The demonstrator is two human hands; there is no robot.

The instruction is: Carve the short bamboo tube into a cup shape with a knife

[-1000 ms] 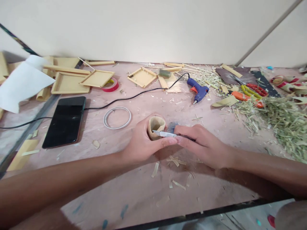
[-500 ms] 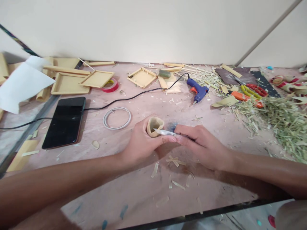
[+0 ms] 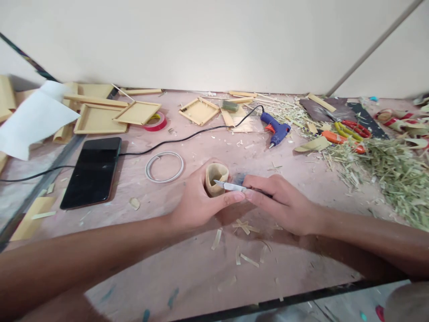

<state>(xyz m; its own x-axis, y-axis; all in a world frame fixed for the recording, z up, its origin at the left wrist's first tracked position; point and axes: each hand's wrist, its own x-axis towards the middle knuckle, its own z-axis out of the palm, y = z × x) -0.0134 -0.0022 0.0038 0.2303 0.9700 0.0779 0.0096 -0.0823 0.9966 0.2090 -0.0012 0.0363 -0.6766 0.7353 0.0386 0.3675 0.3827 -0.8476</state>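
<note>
One hollow tan tube is held nearly upright, mouth upward, in the grip of the left hand, by which its lower part is hidden. One slim silver-bladed knife is pinched in the grip of the right hand, its long axis crosswise, its tip pointed left over the tube's mouth. On the pink worktop, one thin white ring, one blue glue gun and one black rectangular phone are set apart from the hands.

Two hands, one glue gun

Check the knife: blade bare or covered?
Bare: the blade sticks out past the right hand, its pointed tip showing against the tube.
</note>
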